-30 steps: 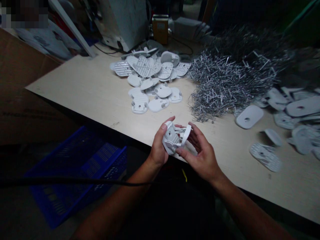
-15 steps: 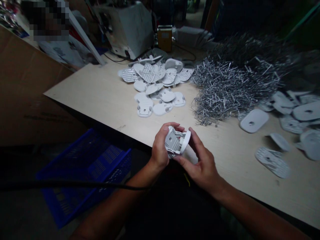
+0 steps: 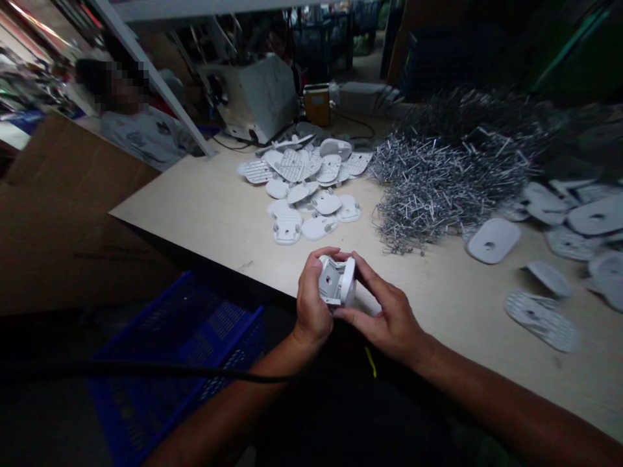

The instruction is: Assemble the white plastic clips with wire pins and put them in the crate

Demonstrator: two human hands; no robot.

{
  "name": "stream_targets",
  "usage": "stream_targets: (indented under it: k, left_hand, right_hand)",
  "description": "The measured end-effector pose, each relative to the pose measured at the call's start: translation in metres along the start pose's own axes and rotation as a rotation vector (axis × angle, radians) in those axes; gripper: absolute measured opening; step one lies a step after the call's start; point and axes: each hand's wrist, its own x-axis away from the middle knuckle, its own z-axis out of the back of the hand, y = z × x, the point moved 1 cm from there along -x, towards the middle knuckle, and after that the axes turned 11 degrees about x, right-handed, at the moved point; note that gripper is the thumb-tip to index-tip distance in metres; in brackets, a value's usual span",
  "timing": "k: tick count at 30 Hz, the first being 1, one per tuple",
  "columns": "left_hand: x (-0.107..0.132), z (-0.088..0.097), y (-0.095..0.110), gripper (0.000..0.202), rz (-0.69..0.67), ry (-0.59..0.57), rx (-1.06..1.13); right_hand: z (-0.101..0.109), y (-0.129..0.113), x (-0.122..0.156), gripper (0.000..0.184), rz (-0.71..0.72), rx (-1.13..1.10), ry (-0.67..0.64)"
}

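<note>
Between my two hands, over the table's front edge, is a white plastic piece [image 3: 335,283] made of two rounded plates joined at an angle, with a hole in the inner face. My left hand [image 3: 313,300] wraps round its left plate. On the other side my right hand [image 3: 387,311] pinches the right plate between thumb and fingers. Similar white plates [image 3: 294,166] lie heaped beyond my hands, some ribbed, some smooth. To their right spreads a large tangled pile of thin metal wire pieces [image 3: 440,185].
More white plates [image 3: 494,240] are scattered along the right of the pale table [image 3: 165,194]. A blue crate [image 3: 185,344] stands below the front edge, a black cable [image 3: 185,371] crossing it. A cardboard box [image 3: 63,227] and a person [image 3: 146,133] are at left; a metal machine [image 3: 257,97] stands behind.
The right plate of the piece has swung closer to the left one, and my right hand has moved slightly left with it. The whole view has tilted up a little.
</note>
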Motion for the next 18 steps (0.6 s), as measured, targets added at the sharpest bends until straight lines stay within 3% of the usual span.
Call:
stream_targets:
  k: [4, 8, 12, 15, 18]
  left_hand:
    - [-0.008, 0.021, -0.005, 0.036, 0.031, 0.000, -0.066]
    - [-0.017, 0.052, -0.018, 0.050, 0.219, 0.001, -0.213]
    - [-0.031, 0.064, -0.034, 0.061, 0.350, -0.079, -0.240]
    - [-0.047, 0.068, -0.038, 0.064, 0.280, -0.052, -0.303]
    - [-0.064, 0.080, -0.028, 0.059, 0.084, -0.002, -0.490]
  right_hand:
    - [0.000, 0.022, -0.005, 0.095, 0.005, -0.059, -0.055]
    - [0.010, 0.047, -0.003, 0.085, 0.062, 0.030, -0.208]
    - [0.011, 0.061, 0.003, 0.075, 0.064, 0.178, -0.352]
    - [0.016, 0.070, 0.005, 0.067, 0.036, 0.244, -0.240]
    - [0.043, 0.087, 0.005, 0.050, -0.088, 0.276, 0.003]
